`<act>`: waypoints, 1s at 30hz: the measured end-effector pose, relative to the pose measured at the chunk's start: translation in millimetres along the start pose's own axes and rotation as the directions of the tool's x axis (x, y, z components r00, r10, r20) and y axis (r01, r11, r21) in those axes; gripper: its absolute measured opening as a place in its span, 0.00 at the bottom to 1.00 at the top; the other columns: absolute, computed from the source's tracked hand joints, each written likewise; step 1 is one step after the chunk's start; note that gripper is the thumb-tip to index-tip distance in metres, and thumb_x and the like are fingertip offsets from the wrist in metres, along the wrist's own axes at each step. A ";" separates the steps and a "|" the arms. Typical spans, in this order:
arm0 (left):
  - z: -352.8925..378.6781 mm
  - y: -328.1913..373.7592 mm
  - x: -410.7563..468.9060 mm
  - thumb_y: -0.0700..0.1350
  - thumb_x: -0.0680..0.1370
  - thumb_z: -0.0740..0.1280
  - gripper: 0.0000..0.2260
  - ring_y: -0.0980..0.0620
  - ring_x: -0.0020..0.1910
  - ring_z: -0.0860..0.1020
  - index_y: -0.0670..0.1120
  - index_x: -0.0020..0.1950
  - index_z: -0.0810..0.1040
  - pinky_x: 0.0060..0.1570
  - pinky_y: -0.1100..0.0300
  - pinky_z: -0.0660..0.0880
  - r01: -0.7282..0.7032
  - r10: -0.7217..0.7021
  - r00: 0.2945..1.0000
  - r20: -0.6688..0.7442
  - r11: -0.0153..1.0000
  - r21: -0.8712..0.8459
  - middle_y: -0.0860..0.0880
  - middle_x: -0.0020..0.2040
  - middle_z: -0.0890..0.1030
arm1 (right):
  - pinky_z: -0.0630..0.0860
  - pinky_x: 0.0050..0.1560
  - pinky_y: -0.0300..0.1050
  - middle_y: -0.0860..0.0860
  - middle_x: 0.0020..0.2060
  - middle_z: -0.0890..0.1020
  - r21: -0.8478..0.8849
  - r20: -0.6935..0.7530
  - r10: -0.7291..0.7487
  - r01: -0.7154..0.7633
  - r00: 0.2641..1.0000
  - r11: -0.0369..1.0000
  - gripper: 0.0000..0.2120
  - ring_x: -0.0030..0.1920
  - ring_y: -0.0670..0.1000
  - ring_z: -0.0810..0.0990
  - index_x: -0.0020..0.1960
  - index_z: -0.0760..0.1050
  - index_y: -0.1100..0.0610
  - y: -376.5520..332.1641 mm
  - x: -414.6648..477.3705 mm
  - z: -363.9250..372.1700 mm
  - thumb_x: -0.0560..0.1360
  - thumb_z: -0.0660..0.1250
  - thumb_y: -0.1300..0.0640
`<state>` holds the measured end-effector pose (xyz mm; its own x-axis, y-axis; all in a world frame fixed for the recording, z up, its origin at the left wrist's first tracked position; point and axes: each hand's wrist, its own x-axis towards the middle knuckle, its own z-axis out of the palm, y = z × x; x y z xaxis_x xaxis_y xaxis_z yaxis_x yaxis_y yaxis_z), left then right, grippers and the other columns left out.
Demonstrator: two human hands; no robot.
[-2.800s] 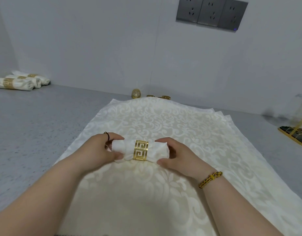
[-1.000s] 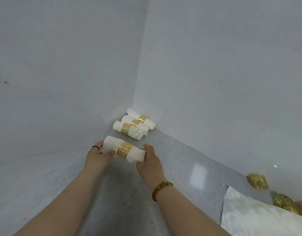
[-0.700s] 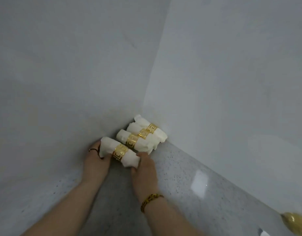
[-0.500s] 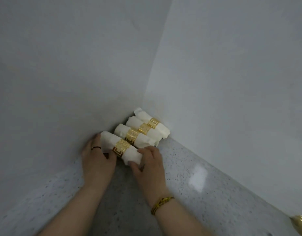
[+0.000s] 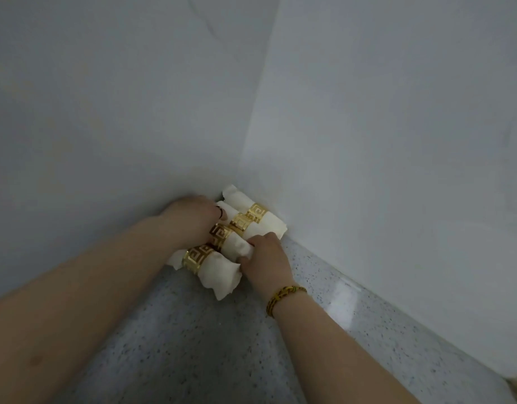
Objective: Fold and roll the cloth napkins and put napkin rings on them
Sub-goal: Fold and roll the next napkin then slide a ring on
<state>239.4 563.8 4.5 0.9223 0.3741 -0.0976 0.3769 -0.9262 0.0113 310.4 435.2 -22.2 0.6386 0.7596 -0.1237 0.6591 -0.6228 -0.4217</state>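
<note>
White rolled napkins, four side by side, each in a gold fretwork ring, lie on the speckled grey table in the wall corner; the right hand has its grip pinched on the right end of the second roll from the front; the left hand arches over the middle rolls' left ends, fingers hidden; whether its grip holds anything I cannot tell.

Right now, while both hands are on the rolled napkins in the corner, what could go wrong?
1. The right hand grips the end of the second napkin; drawing back roughly may pull the cloth and loosen the roll.
2. The front napkin has only bare counter on its near side, so a bump from a wrist may roll it away.
3. The left hand lies close to a ring and may push it off centre.
</note>
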 end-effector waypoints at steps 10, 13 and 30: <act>-5.7 11.5 10.9 0.46 0.77 0.60 0.12 0.52 0.55 0.73 0.51 0.60 0.72 0.58 0.62 0.62 -0.169 0.139 0.985 0.104 0.902 0.397 0.51 0.54 0.77 | 0.60 0.42 0.37 0.57 0.55 0.75 0.047 -0.159 -0.035 0.043 0.987 0.998 0.12 0.56 0.53 0.73 0.56 0.74 0.61 6.7 0.9 11.1 0.78 0.57 0.59; -5.6 10.5 7.7 0.48 0.77 0.60 0.13 0.53 0.56 0.73 0.53 0.62 0.71 0.59 0.62 0.61 -0.171 0.162 0.985 0.056 0.921 0.350 0.52 0.55 0.77 | 0.65 0.48 0.39 0.56 0.58 0.73 0.088 -0.177 -0.030 0.047 0.984 0.995 0.13 0.57 0.53 0.72 0.60 0.73 0.60 6.0 1.1 14.6 0.78 0.57 0.58; 56.8 44.0 -86.6 0.45 0.68 0.74 0.45 0.50 0.74 0.54 0.45 0.75 0.49 0.69 0.59 0.57 0.240 -0.489 0.862 -0.134 0.628 -0.740 0.49 0.76 0.51 | 0.66 0.36 0.26 0.46 0.47 0.71 0.538 -0.127 0.098 -0.015 0.987 0.843 0.15 0.37 0.38 0.69 0.59 0.69 0.55 25.3 -31.8 8.6 0.74 0.66 0.56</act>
<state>171.2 488.1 -43.0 0.6225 0.7814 0.0440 0.5221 -0.4565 0.7204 303.4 396.9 -36.7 0.7451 0.6651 -0.0498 0.3326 -0.4353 -0.8366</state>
